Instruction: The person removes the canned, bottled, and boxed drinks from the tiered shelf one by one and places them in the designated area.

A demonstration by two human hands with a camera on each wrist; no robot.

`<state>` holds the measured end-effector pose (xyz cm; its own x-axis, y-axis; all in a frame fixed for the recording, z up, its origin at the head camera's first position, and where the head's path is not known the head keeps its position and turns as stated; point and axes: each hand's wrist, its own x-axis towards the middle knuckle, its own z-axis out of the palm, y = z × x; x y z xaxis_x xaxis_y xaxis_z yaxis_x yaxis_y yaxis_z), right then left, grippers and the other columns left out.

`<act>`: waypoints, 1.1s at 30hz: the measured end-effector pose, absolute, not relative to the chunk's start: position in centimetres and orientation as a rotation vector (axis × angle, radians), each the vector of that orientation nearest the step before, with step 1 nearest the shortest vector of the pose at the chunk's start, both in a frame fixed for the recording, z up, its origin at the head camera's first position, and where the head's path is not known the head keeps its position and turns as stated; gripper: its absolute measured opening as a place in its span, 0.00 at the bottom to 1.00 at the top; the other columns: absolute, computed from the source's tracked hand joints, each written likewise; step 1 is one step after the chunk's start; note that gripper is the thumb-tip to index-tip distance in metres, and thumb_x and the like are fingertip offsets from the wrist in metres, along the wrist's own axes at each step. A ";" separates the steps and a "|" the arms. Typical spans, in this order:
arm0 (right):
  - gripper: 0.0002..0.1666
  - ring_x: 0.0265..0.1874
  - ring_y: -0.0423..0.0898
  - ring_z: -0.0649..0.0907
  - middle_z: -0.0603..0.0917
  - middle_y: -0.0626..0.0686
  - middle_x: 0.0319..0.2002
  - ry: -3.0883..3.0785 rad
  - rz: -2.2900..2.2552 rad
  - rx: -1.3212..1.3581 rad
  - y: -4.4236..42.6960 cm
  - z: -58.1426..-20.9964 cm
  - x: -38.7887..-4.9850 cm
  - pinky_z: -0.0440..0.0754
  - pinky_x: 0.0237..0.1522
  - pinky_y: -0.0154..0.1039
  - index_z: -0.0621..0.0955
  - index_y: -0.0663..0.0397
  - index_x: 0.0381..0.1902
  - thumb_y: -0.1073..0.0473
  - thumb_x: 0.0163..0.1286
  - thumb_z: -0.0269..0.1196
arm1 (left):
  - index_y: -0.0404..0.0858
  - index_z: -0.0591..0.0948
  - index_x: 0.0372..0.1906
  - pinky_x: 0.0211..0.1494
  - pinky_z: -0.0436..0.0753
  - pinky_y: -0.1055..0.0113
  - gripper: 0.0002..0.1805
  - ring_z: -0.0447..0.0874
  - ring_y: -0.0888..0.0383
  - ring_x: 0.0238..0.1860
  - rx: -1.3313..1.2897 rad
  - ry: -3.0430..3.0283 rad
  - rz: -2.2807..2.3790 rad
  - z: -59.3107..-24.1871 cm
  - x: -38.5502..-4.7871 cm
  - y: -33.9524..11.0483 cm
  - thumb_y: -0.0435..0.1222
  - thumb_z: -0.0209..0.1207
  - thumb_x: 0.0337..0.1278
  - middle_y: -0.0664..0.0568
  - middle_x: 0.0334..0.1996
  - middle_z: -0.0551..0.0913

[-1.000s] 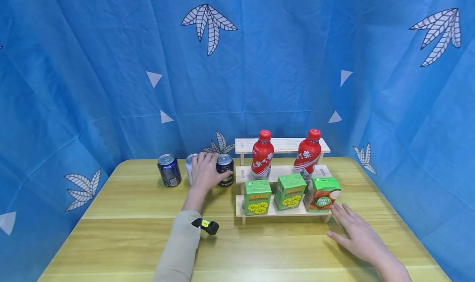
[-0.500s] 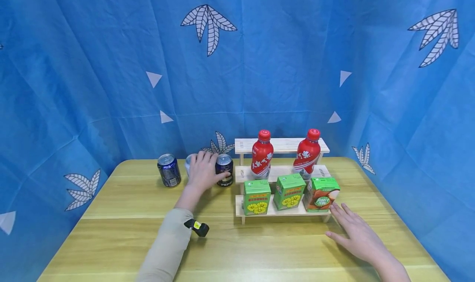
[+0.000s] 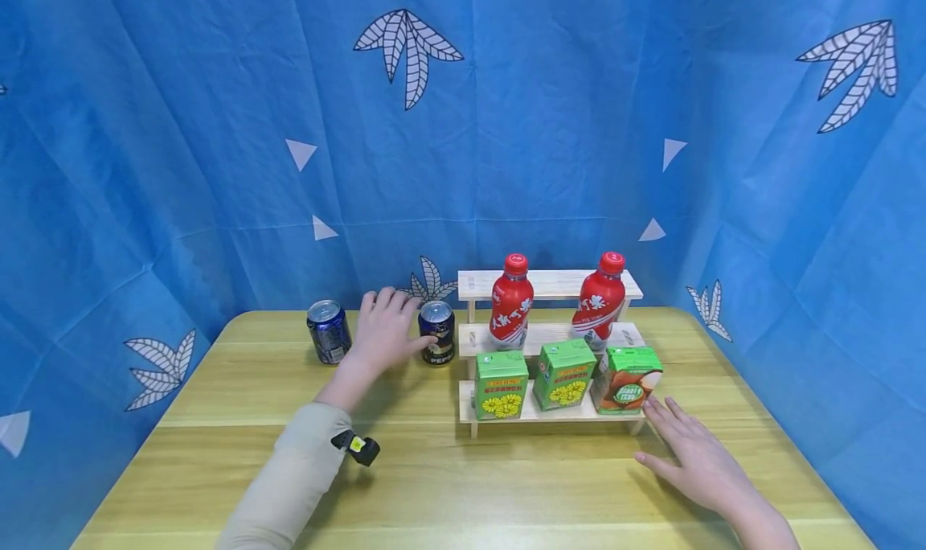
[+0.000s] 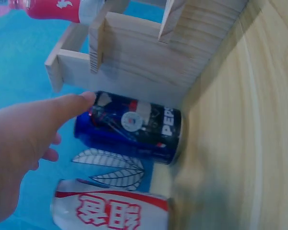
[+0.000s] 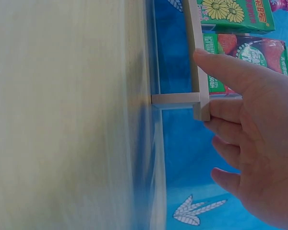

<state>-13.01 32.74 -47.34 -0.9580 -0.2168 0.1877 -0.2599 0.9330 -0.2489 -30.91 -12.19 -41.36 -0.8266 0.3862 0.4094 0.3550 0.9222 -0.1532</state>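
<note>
My left hand (image 3: 382,331) reaches out among the cans with its fingers spread. In the left wrist view its thumb overlaps the top end of a dark blue Pepsi can (image 4: 134,127); I cannot tell whether they touch. A white and red can (image 4: 110,207) stands below that one there, while in the head view the hand hides it. My right hand (image 3: 698,457) lies by the right end of the wooden rack (image 5: 200,81), fingers extended. Its fingertips are at the lowest shelf's corner, close to a coconut drink carton (image 3: 628,381).
Another blue can (image 3: 329,333) stands to the left. Two red bottles (image 3: 511,305) stand on the middle shelf, and two green flower-print cartons (image 3: 501,385) on the lowest. A blue curtain (image 3: 463,148) hangs behind the wooden table (image 3: 506,486).
My left hand and forearm have shifted left, away from the Pepsi can, and now cover the white can in the head view. The right hand has stayed put.
</note>
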 end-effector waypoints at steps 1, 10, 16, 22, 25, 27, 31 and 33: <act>0.47 0.70 0.67 0.64 0.65 0.64 0.72 -2.933 0.409 0.362 32.8 -47.4 -13.0 0.22 0.60 0.16 0.66 0.62 0.70 0.39 0.64 0.63 | 0.45 0.76 0.61 0.61 0.64 0.51 0.44 0.68 0.49 0.59 -0.546 -2.632 0.109 -41.2 -30.8 -12.3 0.72 0.57 0.46 0.50 0.55 0.79; 0.46 0.70 0.66 0.64 0.66 0.64 0.71 -2.911 0.392 0.382 32.9 -47.5 -13.0 0.22 0.59 0.15 0.66 0.63 0.70 0.39 0.64 0.64 | 0.46 0.78 0.59 0.62 0.64 0.50 0.42 0.68 0.48 0.60 -0.608 -2.609 0.214 -39.1 -29.6 -12.9 0.72 0.55 0.48 0.51 0.56 0.78; 0.46 0.69 0.67 0.65 0.67 0.64 0.71 -2.915 0.397 0.378 32.8 -47.5 -13.0 0.22 0.60 0.15 0.67 0.63 0.70 0.40 0.64 0.64 | 0.47 0.77 0.61 0.63 0.64 0.50 0.41 0.68 0.49 0.61 -0.660 -2.617 0.211 -37.6 -28.6 -13.0 0.71 0.55 0.49 0.51 0.57 0.78; 0.46 0.70 0.66 0.64 0.66 0.64 0.71 -2.916 0.400 0.376 32.8 -47.5 -13.0 0.22 0.59 0.15 0.67 0.63 0.70 0.40 0.64 0.64 | 0.48 0.76 0.63 0.62 0.64 0.50 0.42 0.67 0.50 0.62 -0.726 -2.617 0.085 -36.4 -27.8 -12.8 0.71 0.54 0.50 0.52 0.59 0.78; 0.46 0.71 0.66 0.64 0.66 0.64 0.71 -2.914 0.400 0.377 32.9 -47.5 -13.0 0.22 0.59 0.15 0.66 0.63 0.70 0.40 0.64 0.64 | 0.49 0.75 0.64 0.62 0.65 0.50 0.42 0.68 0.50 0.62 -0.748 -2.614 0.003 -35.8 -27.5 -12.5 0.71 0.54 0.50 0.52 0.60 0.78; 0.46 0.71 0.66 0.64 0.66 0.64 0.71 -2.911 0.396 0.381 32.9 -47.5 -13.0 0.22 0.60 0.15 0.66 0.62 0.70 0.40 0.64 0.64 | 0.49 0.75 0.64 0.62 0.65 0.50 0.41 0.68 0.50 0.63 -0.762 -2.617 -0.052 -35.4 -27.3 -12.3 0.70 0.55 0.50 0.52 0.60 0.78; 0.46 0.69 0.67 0.65 0.67 0.65 0.70 -2.909 0.389 0.392 32.9 -47.5 -13.1 0.22 0.59 0.14 0.67 0.63 0.69 0.40 0.64 0.64 | 0.50 0.75 0.65 0.62 0.65 0.49 0.40 0.68 0.50 0.63 -0.791 -2.637 -0.156 -34.8 -27.0 -11.6 0.69 0.55 0.52 0.52 0.61 0.77; 0.46 0.69 0.67 0.65 0.67 0.65 0.70 -2.911 0.391 0.392 32.9 -47.5 -13.1 0.22 0.59 0.14 0.67 0.63 0.69 0.40 0.63 0.64 | 0.50 0.74 0.65 0.63 0.65 0.50 0.40 0.68 0.51 0.64 -0.805 -2.652 -0.223 -34.6 -26.8 -11.3 0.68 0.56 0.52 0.52 0.62 0.77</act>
